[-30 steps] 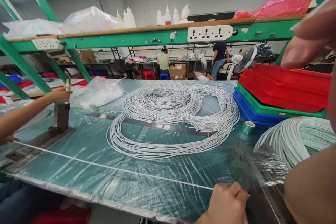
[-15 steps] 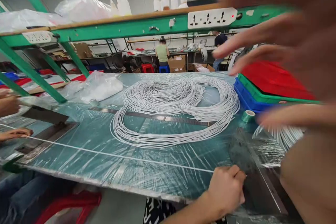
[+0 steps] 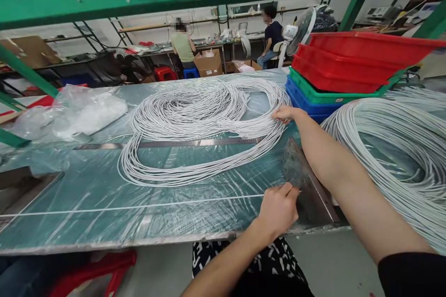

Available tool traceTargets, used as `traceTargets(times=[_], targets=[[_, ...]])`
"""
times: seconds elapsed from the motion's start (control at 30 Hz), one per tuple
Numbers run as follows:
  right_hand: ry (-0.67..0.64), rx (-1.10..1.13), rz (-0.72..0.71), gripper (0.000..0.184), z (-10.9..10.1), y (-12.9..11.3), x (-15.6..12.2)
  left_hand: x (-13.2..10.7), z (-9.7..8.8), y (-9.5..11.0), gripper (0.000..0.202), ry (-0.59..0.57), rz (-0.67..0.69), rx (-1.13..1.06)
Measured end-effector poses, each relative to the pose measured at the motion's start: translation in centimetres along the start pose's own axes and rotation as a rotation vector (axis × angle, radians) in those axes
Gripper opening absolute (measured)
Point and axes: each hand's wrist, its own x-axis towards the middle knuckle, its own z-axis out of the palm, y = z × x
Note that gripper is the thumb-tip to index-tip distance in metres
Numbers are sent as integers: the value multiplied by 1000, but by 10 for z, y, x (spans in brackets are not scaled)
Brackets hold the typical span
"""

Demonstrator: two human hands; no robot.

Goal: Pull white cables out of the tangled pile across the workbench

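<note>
Currently the work is carried on a film-covered counter (image 3: 104, 227). A big coil of white wire (image 3: 195, 116) is laid at its centre. A single strand (image 3: 139, 207) is stretched flat along the near edge, from 9 o'clock to about 5 o'clock. The strand's end is pinched in the left hand (image 3: 278, 209), which is closed tight at 5 o'clock. The right hand (image 3: 285, 113) is laid on the coil's 3 o'clock rim, fingers bent onto the turns. Whether a turn is actually gripped cannot be told.

Judgement: tension is best held from the left pinch, low against the film, so the strand lies straight. Only one outer turn should be taken at the rim. More than that and neighbouring turns would likely be dragged into a tangle.

Around:
- A second coil (image 3: 390, 148) is spread at 3 o'clock, and the right forearm is passed between the two coils.
- Stacked trays (image 3: 348, 65) are set at 1 o'clock, just beyond the right hand, so room there is closed off.
- A plastic bag (image 3: 76, 116) is lying at 10 o'clock, well apart.
- A steel ruler (image 3: 167, 144) is crossed by the coil's near turns, so a snag is possible.
- A metal plate (image 3: 313, 195) is fixed just beside the left hand.
- Film wrinkles under the strand could also catch it.
</note>
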Motion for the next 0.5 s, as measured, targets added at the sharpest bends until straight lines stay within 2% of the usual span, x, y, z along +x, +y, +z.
traceTargets(times=[0.07,0.17,0.33,0.5], targets=[[-45,73,67,25,3,7,-1,1,0,0,14,4,3,-8],[-52,148,63,28,7,3,-1,1,0,-1,16,9,-3,-10],[-12,112,78,27,7,1,4,2,1,-1,17,28,6,-13],[-78,101,63,24,3,4,7,3,0,0,17,9,-9,4]])
